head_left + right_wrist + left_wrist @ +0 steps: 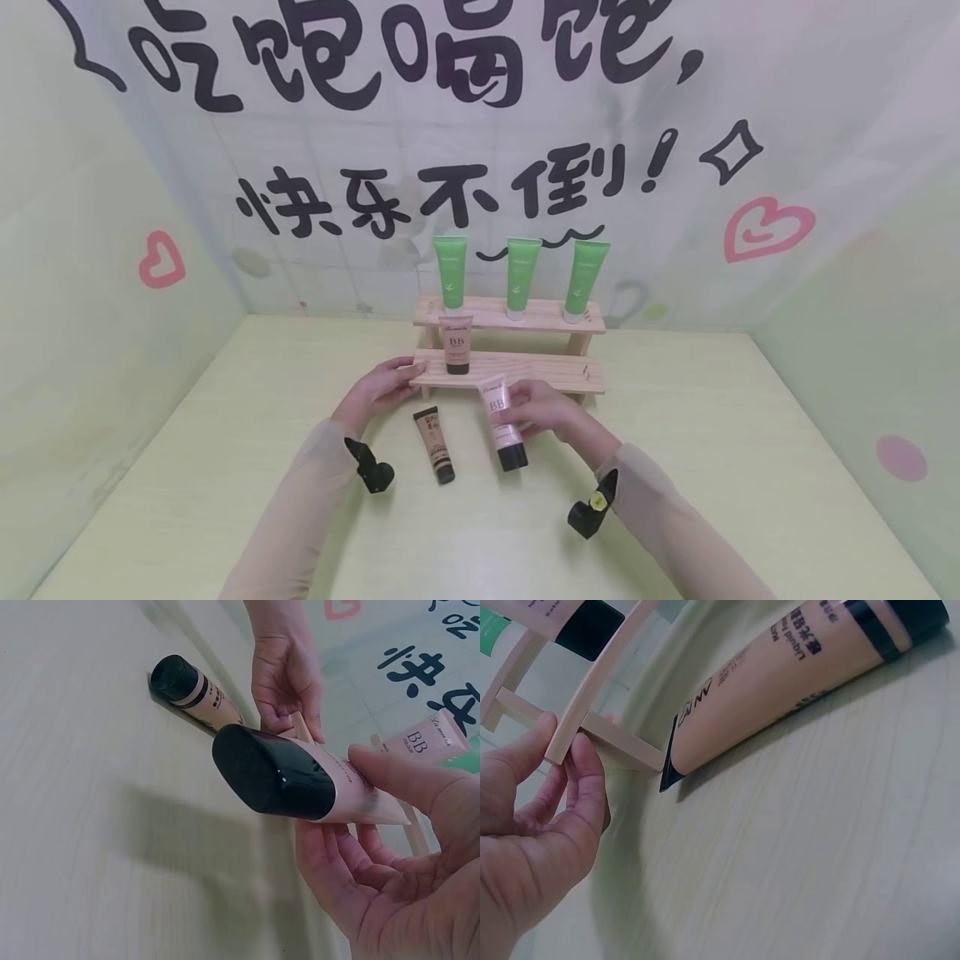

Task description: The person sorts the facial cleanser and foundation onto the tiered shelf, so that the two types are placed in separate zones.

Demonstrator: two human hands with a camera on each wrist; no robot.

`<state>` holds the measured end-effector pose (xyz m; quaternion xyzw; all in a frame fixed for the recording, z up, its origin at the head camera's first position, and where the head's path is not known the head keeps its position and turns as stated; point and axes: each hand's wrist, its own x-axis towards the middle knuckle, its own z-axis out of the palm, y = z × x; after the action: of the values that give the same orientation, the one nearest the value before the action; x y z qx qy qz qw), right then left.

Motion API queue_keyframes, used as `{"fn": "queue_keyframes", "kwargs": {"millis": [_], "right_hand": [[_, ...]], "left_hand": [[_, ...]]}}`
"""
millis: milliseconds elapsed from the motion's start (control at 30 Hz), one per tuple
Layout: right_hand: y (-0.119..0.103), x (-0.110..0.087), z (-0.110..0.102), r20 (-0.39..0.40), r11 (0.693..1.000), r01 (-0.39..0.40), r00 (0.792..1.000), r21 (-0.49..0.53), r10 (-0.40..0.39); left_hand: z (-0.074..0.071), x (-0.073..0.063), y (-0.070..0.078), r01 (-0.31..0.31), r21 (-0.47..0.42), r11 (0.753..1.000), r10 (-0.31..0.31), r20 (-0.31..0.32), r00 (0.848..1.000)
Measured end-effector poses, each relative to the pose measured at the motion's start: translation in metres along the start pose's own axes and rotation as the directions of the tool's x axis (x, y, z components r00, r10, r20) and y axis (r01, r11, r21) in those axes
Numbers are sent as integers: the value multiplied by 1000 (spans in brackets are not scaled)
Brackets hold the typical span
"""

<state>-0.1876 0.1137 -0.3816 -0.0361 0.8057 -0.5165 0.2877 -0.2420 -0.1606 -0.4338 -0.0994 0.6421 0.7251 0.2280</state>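
My left hand (380,387) pinches the left end of the lower step of a two-tier wooden rack (517,372), thumb on top and fingers beneath. Between thumb and fingers, my right hand (546,408) holds a pink BB cream tube (497,408), tilted with its black cap low, in front of the rack. Another BB cream tube (456,343) stands cap down on the lower step, at the left. A tan liquid foundation tube (435,446) with a black cap lies on the table between my hands; its crimped end is near the rack's leg in the left wrist view.
On the rack's upper step stand three green tubes (521,279), spaced apart, caps down. The pale wood-grain table (300,367) meets a printed backdrop (337,275) with large black characters behind the rack. Sheets with pink hearts and spots rise along both sides.
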Motion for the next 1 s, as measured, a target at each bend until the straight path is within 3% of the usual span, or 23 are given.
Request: {"fn": "queue_keyframes", "kwargs": {"millis": [400, 833, 1000], "right_hand": [[0, 0, -14, -17, 999, 35, 999, 30, -35], [-11, -1, -27, -35, 997, 73, 997, 22, -72], [-16, -1, -32, -82, 996, 84, 993, 10, -83]], "left_hand": [[1, 0, 1, 23, 1, 1000, -23, -13, 1000], [1, -1, 2, 4, 4, 1000, -4, -1, 1000], [1, -2, 1, 6, 7, 1000, -6, 0, 1000]]}}
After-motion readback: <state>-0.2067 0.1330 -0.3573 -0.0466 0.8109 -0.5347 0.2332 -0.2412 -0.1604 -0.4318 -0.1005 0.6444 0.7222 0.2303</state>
